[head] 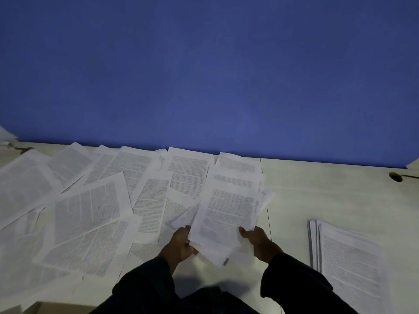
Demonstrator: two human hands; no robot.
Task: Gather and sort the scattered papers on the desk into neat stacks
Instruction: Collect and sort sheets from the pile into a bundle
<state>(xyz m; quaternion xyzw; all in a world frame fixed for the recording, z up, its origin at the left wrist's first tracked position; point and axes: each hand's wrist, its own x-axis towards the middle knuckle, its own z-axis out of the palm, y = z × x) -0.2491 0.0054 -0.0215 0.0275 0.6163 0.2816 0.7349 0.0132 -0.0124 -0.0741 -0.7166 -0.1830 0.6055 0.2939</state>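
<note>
Several printed white sheets [95,211] lie scattered and overlapping across the left and middle of the pale desk [317,191]. A small bundle of printed sheets [226,214] is lifted just in front of me. My left hand [180,244] grips its lower left edge. My right hand [258,240] pinches its lower right edge, thumb on top. A gathered stack of papers [349,254] lies on the desk at the right, its edges slightly fanned.
A blue partition wall [204,75] rises along the desk's far edge. A cable hole with a dark cable [395,176] sits at the far right. More paper pokes in at the far left edge [6,134]. A seam [268,220] runs down the desk beside the bundle.
</note>
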